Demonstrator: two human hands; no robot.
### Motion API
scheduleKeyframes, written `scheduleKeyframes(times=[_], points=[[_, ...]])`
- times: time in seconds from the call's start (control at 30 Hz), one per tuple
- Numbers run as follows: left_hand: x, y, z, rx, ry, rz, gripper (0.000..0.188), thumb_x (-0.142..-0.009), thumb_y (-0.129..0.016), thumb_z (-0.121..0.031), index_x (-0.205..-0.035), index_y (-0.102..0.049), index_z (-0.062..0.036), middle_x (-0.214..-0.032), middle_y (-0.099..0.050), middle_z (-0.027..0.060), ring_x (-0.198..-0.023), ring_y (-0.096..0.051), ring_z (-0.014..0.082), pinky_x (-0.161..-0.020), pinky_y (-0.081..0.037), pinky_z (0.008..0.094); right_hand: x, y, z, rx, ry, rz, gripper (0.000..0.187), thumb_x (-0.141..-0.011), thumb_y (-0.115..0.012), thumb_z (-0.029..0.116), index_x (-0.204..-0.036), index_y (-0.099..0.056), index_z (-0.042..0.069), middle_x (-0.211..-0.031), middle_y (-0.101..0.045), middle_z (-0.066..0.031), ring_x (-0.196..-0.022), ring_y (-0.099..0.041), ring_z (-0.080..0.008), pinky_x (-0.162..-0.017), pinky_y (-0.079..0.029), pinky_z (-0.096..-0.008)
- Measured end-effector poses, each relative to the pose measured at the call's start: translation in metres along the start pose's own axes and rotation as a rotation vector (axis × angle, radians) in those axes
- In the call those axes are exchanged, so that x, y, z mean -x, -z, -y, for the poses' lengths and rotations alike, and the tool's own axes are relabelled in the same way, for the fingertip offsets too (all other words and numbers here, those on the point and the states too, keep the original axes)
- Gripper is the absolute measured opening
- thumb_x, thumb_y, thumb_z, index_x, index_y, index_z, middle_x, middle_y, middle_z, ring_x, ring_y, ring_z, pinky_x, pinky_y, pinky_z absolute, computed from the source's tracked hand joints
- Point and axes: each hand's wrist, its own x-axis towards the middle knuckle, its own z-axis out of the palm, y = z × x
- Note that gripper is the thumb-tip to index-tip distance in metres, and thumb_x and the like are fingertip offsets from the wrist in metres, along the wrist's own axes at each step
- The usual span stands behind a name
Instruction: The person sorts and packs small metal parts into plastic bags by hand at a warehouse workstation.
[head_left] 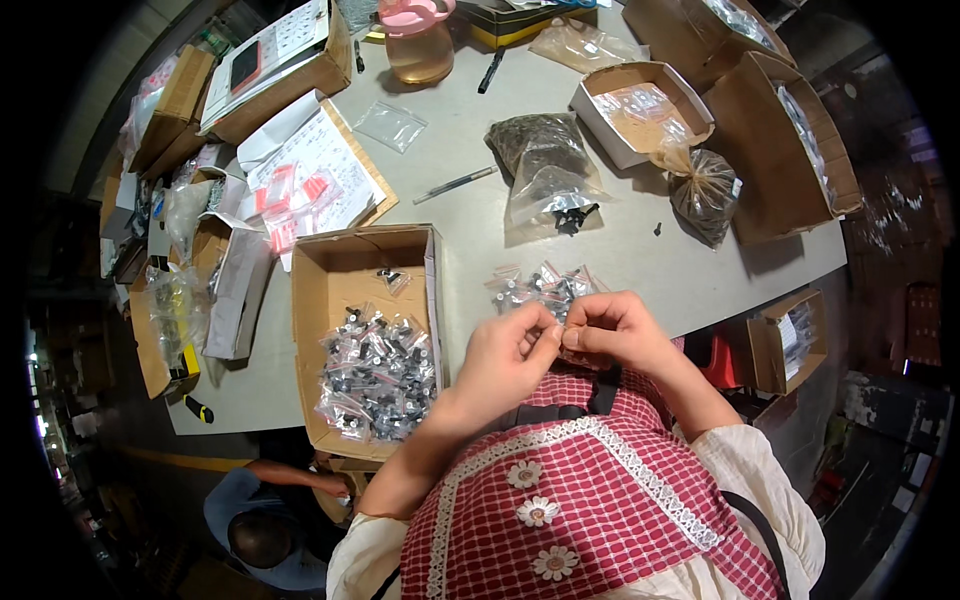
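My left hand (508,358) and my right hand (618,330) meet in front of my chest, fingertips pinched together on a small clear plastic bag (567,325) held between them. Just beyond the hands, a loose heap of small clear bags with dark parts (540,287) lies on the grey table (480,215). To the left, an open cardboard box (345,270) holds several filled small bags (378,375). What is inside the held bag is hidden by my fingers.
Larger bags of dark parts (545,165) (705,185) lie further back, beside a white-edged box (640,105). Cardboard boxes (790,140) line the right side. A pink-lidded jar (418,40), pens, and papers sit at the far side. Another person (265,515) crouches low left.
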Motion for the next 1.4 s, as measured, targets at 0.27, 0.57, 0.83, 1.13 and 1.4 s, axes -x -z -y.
scheduleKeyframes(times=[0.27,0.57,0.83,1.13,1.4], points=[[-0.005,-0.004,-0.002,-0.599,-0.416,-0.259,0.03,-0.077,-0.073,-0.009,-0.105,-0.062,-0.0046,-0.1,-0.066,0.0126,-0.094,-0.064,0.0331,-0.081,-0.052,0.042,-0.016,-0.012,0.002,0.587,0.283,-0.409,0.02,-0.08,-0.067,0.011,-0.096,-0.058,0.003,-0.076,-0.064,-0.008,-0.067,-0.064,-0.0198,-0.064,-0.05,-0.0326],[-0.011,0.003,0.018,-0.509,-0.404,-0.18,0.039,-0.077,-0.075,-0.01,-0.113,-0.062,-0.004,-0.111,-0.065,0.0152,-0.106,-0.062,0.0362,-0.092,-0.051,0.0426,-0.03,-0.004,-0.002,0.172,0.129,-0.196,0.017,-0.089,-0.068,0.009,-0.101,-0.057,0.003,-0.078,-0.063,-0.0006,-0.07,-0.059,-0.006,-0.062,-0.048,-0.023],[-0.019,0.009,0.039,-0.381,-0.202,-0.243,0.022,-0.08,-0.076,-0.008,-0.1,-0.067,-0.0042,-0.097,-0.069,0.0122,-0.083,-0.067,0.0263,-0.07,-0.053,0.0334,-0.069,0.06,-0.025,0.943,0.353,-0.586,0.02,-0.089,-0.066,0.009,-0.108,-0.064,0.003,-0.089,-0.066,-0.0103,-0.071,-0.065,-0.0243,-0.065,-0.052,-0.0326],[-0.018,0.014,0.049,-0.203,-0.086,-0.302,0.013,-0.089,-0.07,-0.007,-0.1,-0.066,-0.0031,-0.097,-0.069,0.0077,-0.081,-0.065,0.015,-0.072,-0.052,0.0279,-0.101,0.105,-0.068,1.247,0.315,-0.593,0.035,-0.077,-0.065,0.003,-0.111,-0.063,0.003,-0.11,-0.06,-0.017,-0.102,-0.06,-0.0373,-0.087,-0.05,-0.0465],[-0.013,0.055,0.022,0.402,-0.191,-0.568,0.014,-0.097,-0.058,-0.003,-0.109,-0.061,0.0028,-0.106,-0.066,0.0089,-0.094,-0.061,0.0139,-0.085,-0.05,0.0283,-0.072,0.019,-0.043,1.067,0.617,-0.39,0.032,-0.078,-0.067,0.007,-0.109,-0.063,0.003,-0.11,-0.059,-0.0191,-0.102,-0.059,-0.0393,-0.088,-0.049,-0.046]])
